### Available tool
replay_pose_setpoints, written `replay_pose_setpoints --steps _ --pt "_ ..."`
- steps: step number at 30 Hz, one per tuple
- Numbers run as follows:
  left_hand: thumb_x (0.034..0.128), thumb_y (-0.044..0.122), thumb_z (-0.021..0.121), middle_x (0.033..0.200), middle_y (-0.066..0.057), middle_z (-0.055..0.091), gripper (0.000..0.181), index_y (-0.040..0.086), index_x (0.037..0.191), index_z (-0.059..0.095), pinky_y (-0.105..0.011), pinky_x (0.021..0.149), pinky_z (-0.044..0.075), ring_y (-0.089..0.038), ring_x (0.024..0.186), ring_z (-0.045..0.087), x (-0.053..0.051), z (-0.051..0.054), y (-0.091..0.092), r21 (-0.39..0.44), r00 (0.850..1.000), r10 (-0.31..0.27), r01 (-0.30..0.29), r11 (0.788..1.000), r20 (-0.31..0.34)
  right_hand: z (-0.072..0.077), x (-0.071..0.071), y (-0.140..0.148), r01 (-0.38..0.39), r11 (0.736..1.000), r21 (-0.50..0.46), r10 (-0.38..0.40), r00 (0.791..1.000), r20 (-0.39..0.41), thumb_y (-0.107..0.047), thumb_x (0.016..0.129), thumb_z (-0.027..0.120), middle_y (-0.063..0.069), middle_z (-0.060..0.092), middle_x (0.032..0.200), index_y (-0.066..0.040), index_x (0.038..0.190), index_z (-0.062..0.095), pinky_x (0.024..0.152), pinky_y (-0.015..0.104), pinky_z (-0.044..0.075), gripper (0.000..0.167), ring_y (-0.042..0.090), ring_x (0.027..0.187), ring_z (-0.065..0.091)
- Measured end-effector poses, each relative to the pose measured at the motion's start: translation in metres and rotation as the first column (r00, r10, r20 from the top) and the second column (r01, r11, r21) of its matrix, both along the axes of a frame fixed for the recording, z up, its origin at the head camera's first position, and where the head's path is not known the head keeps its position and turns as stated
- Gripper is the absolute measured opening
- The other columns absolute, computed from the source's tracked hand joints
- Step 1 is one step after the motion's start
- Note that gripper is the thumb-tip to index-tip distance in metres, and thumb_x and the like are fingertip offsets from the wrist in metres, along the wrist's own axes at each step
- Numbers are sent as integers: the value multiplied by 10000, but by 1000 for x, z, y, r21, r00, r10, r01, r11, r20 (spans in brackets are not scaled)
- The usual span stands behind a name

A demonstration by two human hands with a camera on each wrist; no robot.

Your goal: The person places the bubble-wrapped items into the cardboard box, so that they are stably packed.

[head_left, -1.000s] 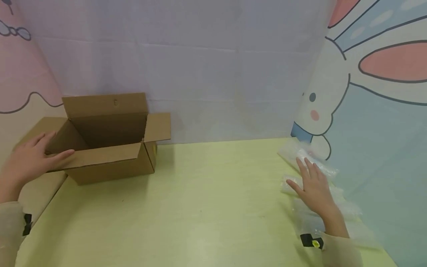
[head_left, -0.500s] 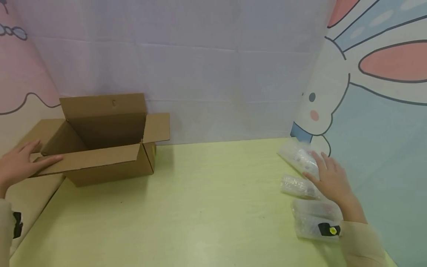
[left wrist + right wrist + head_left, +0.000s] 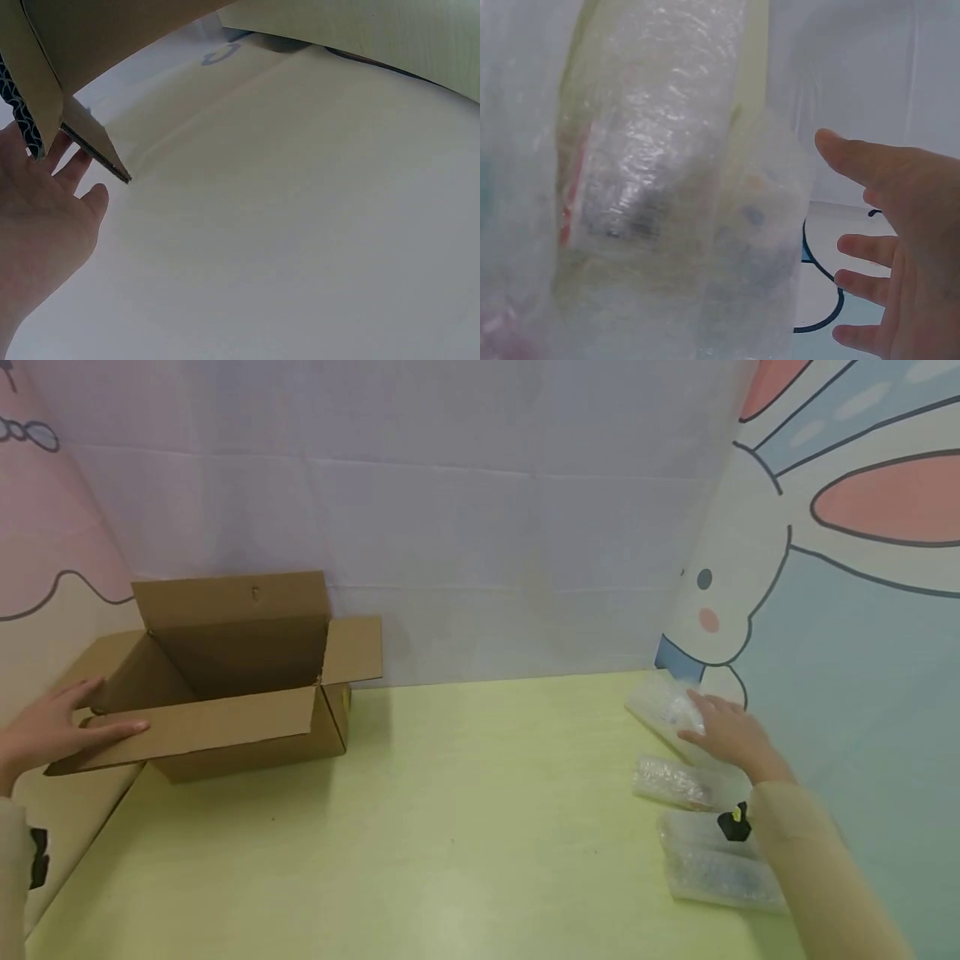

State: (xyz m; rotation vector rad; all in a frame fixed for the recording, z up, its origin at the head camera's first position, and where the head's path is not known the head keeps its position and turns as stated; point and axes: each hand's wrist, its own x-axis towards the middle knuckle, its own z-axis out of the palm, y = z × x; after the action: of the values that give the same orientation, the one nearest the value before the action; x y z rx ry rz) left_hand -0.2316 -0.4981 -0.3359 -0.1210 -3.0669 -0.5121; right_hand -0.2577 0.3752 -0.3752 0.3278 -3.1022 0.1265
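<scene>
An open cardboard box [image 3: 247, 756] stands at the table's back left with its flaps spread. My left hand [image 3: 56, 731] is at its near left corner, thumb laid along the front flap [image 3: 202, 722] and fingers by the left flap [image 3: 101, 664]. In the left wrist view those fingers are partly behind the cardboard [image 3: 97, 146]. On the right, my right hand [image 3: 727, 733] hovers by the farthest bubble-wrapped parcel [image 3: 663, 702], fingers loosely spread. The right wrist view shows a gap between the thumb and that parcel [image 3: 757, 225]. The contents are blurred by the wrap.
Nearer me along the right edge lie more bubble-wrapped parcels, a short one [image 3: 671, 781] and others [image 3: 720, 877] partly under the right sleeve. The pale yellow table [image 3: 465, 827] meets a fabric backdrop [image 3: 480, 527] behind and a rabbit-printed one [image 3: 862, 652] at right.
My left hand has shifted left, and the front flap's left end has swung outward and down. My right hand went right, then reached farther forward over the far parcel.
</scene>
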Motion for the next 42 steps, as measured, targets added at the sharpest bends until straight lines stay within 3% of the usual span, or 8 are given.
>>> replay_pose_setpoints --steps 4,8,12,21,28,35,42 --pt "916 514 573 1477 -462 -45 1054 -115 1488 -50 -809 988 93 -660 1341 -47 0 -1 -3 27 1000 -5 4 1000 18 -6 -7 1 31 999 -41 -27 995 91 -318 937 598 402 333 1411 104 1456 283 994 726 316 740 609 1251 334" --pt "906 497 599 1471 -476 -43 1058 -88 1503 -51 -812 982 93 -643 1356 -71 0 -1 -4 46 1000 5 -5 999 13 -13 -10 2 33 997 -64 -24 991 129 -282 929 603 413 307 1418 134 1445 276 1017 726 287 739 617 1264 306" --pt "897 470 624 1469 -482 -19 1051 -82 1511 -27 -814 971 107 -626 1370 -83 0 -1 -4 65 1000 9 -9 998 3 -20 -14 5 24 996 -82 -12 989 148 -262 918 618 430 267 1425 162 1433 259 1031 713 283 758 622 1261 301" --pt "906 421 633 1458 -499 -27 1026 -128 1493 -5 -807 987 94 -638 1361 -61 11 -1 14 106 1000 -12 14 994 -27 -26 -16 7 33 997 -74 -22 989 145 -226 850 697 448 250 1413 156 1430 253 984 726 327 825 647 1214 343" --pt "895 444 642 1466 -486 -28 1057 -91 1509 -31 -801 947 165 -620 1368 -34 16 1 36 110 1000 5 -5 994 -7 -30 -19 11 56 995 -79 -43 986 162 -173 803 738 432 217 1436 126 1452 233 953 757 320 875 652 1228 309" --pt "870 483 666 1490 -446 -25 1101 -68 1520 -31 -770 896 254 -640 1286 137 24 3 67 99 1000 24 -25 995 13 -30 -17 11 50 996 -71 -38 986 160 -97 787 742 440 214 1427 124 1446 228 920 763 340 864 672 1201 315" --pt "828 463 728 1470 -421 100 1101 -48 1531 53 -710 880 323 -564 1203 302 34 5 107 134 1000 -11 14 991 -23 -26 -13 10 63 996 -69 -51 985 164 -52 773 747 443 221 1419 120 1433 238 908 759 353 851 682 1181 323"
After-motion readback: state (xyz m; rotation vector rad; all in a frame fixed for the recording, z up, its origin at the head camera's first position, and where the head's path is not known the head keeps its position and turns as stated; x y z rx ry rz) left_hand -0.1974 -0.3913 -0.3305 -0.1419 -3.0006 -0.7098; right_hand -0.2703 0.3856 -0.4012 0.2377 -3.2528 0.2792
